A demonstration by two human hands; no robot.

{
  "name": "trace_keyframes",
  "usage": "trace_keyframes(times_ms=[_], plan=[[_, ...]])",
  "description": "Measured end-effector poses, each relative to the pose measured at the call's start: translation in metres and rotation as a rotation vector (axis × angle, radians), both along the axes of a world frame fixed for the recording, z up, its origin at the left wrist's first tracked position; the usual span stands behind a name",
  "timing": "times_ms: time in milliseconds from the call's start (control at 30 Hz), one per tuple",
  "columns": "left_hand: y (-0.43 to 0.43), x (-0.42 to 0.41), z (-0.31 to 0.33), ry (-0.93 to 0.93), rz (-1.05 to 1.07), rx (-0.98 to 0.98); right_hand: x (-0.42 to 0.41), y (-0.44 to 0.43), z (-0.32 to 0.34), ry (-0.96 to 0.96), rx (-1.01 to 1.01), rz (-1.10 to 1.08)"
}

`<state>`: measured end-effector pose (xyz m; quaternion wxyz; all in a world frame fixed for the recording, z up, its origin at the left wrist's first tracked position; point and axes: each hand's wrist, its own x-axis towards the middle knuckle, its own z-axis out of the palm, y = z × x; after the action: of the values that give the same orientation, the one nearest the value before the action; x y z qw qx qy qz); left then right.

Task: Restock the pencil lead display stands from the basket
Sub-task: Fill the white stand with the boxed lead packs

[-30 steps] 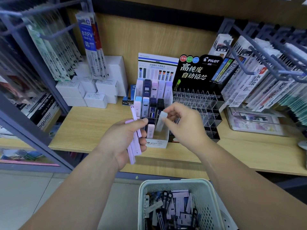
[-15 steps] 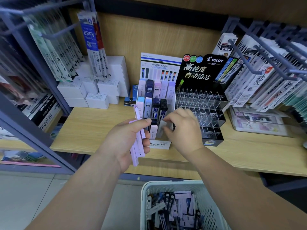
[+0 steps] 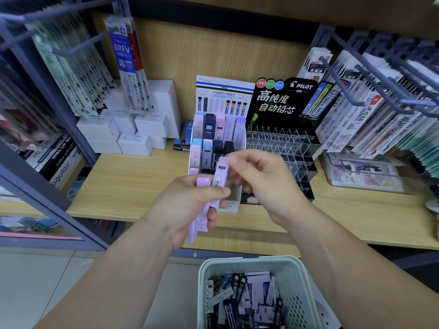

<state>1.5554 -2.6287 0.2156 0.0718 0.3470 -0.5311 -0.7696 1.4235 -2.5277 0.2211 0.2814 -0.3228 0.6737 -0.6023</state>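
Observation:
My left hand (image 3: 187,207) grips a small bunch of lilac pencil lead cases (image 3: 204,210) in front of the white tiered display stand (image 3: 234,198). My right hand (image 3: 263,184) pinches the top of one lilac case (image 3: 221,172) that sticks up out of that bunch. The white stand holds rows of pastel and dark lead cases (image 3: 213,129). To its right sits the black Pilot stand (image 3: 285,100) with clear, mostly vacant slots (image 3: 282,143). A pale perforated basket (image 3: 301,302) with several lead cases stands below, near my arms.
White boxes (image 3: 133,136) are stacked on the wooden shelf (image 3: 126,184) to the left. Refill packets hang from metal hooks at upper left (image 3: 123,58) and right (image 3: 370,100). A clear box (image 3: 363,174) lies at the right. A grey frame post (image 3: 47,200) runs along the left.
My right hand has left the white stand's front row without the pale case and come back to the bunch, pinching a lilac case. My left hand rose slightly.

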Motion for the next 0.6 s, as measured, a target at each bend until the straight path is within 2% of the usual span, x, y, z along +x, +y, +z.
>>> trace_keyframes(times_ms=[300, 467, 600], plan=[[0.005, -0.002, -0.003, -0.054, -0.08, -0.061, -0.009, 0.008, 0.001, -0.078, 0.131, 0.003], [0.0, -0.005, -0.004, -0.021, 0.142, 0.052, -0.033, -0.001, 0.015, -0.072, 0.018, -0.171], [-0.008, -0.003, -0.003, 0.031, 0.219, 0.181, -0.055, -0.017, 0.039, 0.004, -0.026, -0.122]])
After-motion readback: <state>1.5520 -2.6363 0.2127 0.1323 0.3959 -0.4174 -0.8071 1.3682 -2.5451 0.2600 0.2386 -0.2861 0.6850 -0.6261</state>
